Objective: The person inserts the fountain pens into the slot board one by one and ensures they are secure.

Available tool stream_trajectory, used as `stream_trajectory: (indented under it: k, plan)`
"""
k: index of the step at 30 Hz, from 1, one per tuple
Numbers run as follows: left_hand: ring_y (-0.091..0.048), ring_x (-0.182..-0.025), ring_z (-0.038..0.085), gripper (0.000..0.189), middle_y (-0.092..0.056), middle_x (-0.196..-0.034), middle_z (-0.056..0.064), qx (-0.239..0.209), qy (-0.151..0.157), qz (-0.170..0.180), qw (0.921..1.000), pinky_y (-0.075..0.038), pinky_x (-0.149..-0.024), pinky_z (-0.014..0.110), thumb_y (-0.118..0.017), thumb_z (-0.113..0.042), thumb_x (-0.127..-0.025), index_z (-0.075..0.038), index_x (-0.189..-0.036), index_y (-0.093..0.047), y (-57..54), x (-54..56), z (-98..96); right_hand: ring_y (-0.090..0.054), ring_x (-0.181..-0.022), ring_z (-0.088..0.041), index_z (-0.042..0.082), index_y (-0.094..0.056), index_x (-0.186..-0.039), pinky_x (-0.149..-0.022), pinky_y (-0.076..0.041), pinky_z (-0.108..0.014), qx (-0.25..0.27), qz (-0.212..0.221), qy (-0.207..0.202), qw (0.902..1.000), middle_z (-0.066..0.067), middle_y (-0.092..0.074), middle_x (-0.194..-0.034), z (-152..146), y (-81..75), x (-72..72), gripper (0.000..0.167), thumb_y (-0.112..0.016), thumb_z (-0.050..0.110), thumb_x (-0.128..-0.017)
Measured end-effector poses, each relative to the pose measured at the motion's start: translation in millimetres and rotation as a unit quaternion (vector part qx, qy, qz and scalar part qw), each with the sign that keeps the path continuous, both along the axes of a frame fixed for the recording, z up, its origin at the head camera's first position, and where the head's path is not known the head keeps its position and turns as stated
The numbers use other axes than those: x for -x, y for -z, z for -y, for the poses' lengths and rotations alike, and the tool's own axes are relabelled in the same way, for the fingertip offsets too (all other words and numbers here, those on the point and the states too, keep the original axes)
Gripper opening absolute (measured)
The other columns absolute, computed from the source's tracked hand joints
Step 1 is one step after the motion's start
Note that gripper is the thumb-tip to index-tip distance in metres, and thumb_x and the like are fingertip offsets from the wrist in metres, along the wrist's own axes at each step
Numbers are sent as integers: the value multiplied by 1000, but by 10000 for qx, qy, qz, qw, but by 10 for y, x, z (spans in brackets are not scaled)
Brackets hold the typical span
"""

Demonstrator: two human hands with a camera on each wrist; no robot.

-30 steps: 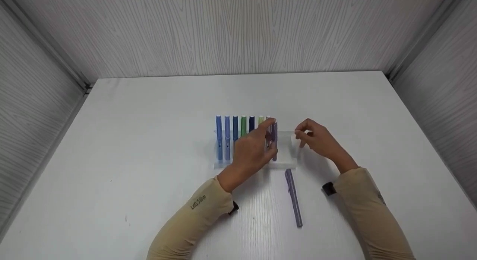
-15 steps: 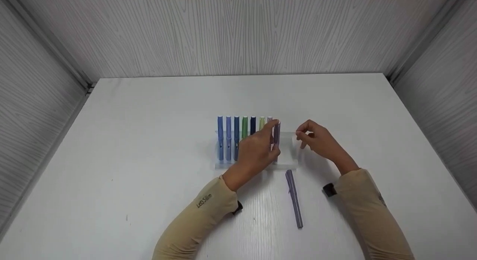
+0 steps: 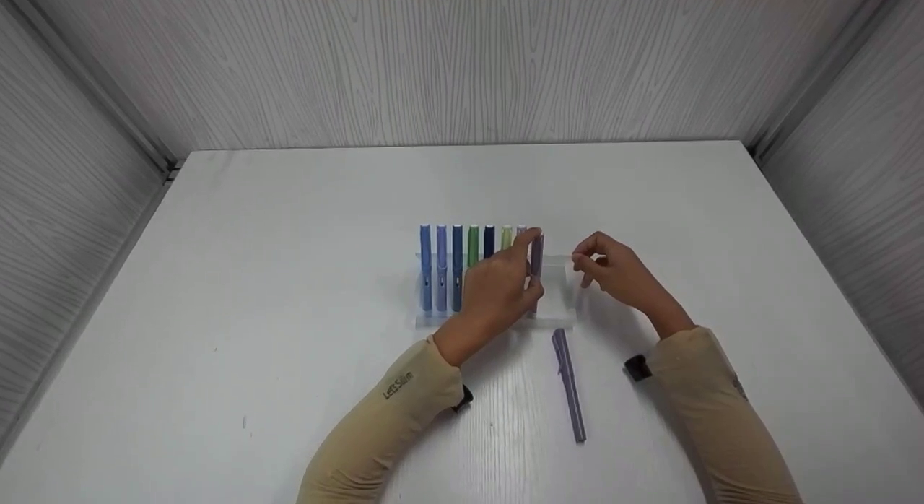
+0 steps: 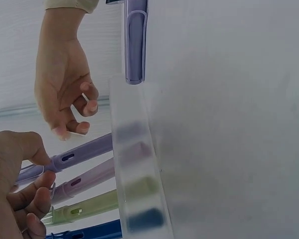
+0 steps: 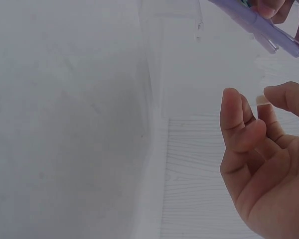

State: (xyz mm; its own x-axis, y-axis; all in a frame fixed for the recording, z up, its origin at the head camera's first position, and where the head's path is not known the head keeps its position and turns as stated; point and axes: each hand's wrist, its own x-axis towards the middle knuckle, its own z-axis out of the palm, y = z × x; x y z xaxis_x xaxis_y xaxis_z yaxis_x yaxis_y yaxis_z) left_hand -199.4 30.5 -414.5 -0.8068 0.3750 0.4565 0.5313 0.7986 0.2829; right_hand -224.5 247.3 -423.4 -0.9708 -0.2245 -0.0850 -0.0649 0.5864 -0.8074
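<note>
In the head view, my left hand (image 3: pixel 497 291) pinches an upright purple pen (image 3: pixel 537 255) between thumb and index finger. This pen stands at the right end of a row of capped pens in a clear acrylic rack (image 3: pixel 554 322). The left wrist view shows the lower end of the same lilac-purple pen (image 4: pixel 84 150) at the rack's frosted front strip (image 4: pixel 120 99). My right hand (image 3: pixel 613 273) hovers by the rack's right end, fingers loosely curled around nothing. A second purple pen (image 3: pixel 570 388) lies on the table in front of the rack.
Left of the held pen stand light blue (image 3: pixel 426 266), periwinkle (image 3: pixel 442 266), dark blue (image 3: pixel 458 266), green (image 3: pixel 473 245), navy (image 3: pixel 489 240) and yellow-green (image 3: pixel 507 237) pens, partly behind my left hand. The white table (image 3: pixel 289 273) meets panelled walls at its back and sides.
My left hand has shifted slightly right with the purple pen, mostly in the first half second. The right hand and the pen lying on the table have stayed put.
</note>
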Motion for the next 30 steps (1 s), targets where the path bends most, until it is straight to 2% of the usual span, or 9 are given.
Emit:
stream_trajectory:
  k: [5, 9, 13, 17, 22, 24, 27, 30]
  plan:
    - [-51, -54, 12, 59, -65, -76, 1, 96, 2, -15, 10000, -41, -47, 22, -68, -25, -85, -15, -138, -43, 0, 7, -1, -62, -72, -13, 6, -53, -111, -60, -44, -23, 71, -110, -29, 9999, -9, -59, -100, -8, 12, -13, 28, -50, 31, -100]
    - [-56, -61, 14, 61, -71, -94, 5, 139, 26, -79, 9999, -48, -52, 25, -69, -26, -85, -15, -139, -42, -2, 15, -5, -62, -71, -13, 6, -53, -110, -60, -43, -24, 110, -173, -27, 9998, -9, -60, -99, -8, 10, -21, 29, -51, 32, -100]
    - [-59, -67, 15, 62, -70, -111, 8, 139, 47, -43, 9999, -52, -56, 26, -69, -26, -86, -14, -140, -41, -2, 23, 1, -62, -71, -11, 5, -53, -110, -60, -43, -24, 118, -149, -29, 9998, -9, -60, -99, -3, 9, -21, 29, -51, 33, -99]
    - [-60, -69, 15, 63, -68, -119, 7, 130, 58, 88, 9999, -52, -58, 26, -67, -28, -88, -15, -142, -40, -22, 18, 22, -62, -71, -11, 6, -53, -110, -60, -44, -23, 102, -125, -26, 9999, -9, -60, -99, 5, 1, -17, 29, -51, 32, -100]
    - [-59, -68, 15, 62, -66, -125, 7, 166, 94, 47, 9998, -52, -58, 25, -67, -30, -88, -13, -142, -41, -40, -13, 53, -61, -71, -12, 6, -53, -111, -61, -44, -24, 67, -68, 18, 10000, -11, -60, -101, 13, -14, -13, 28, -51, 32, -100]
    - [-58, -66, 15, 62, -66, -124, 7, 227, 107, 9, 9997, -51, -56, 25, -67, -30, -87, -11, -141, -42, -39, -38, 66, -61, -72, -12, 6, -53, -111, -62, -44, -24, 44, -19, 25, 10000, -10, -60, -101, 17, -17, -13, 28, -51, 32, -100]
    - [-56, -63, 14, 63, -70, -106, 6, 282, 168, 76, 9994, -48, -53, 25, -67, -33, -87, -10, -140, -44, -37, -86, 89, -62, -73, -15, 6, -53, -111, -62, -44, -24, 34, 16, 25, 10000, -10, -60, -101, 22, -19, -12, 29, -50, 33, -100]
    - [-55, -63, 12, 65, -68, -88, 3, 244, 297, 298, 9988, -45, -52, 24, -68, -36, -86, -10, -140, -44, -39, -134, 100, -63, -74, -17, 6, -53, -111, -62, -45, -25, 29, 7, 17, 10000, -10, -60, -101, 21, -18, -14, 28, -50, 32, -100]
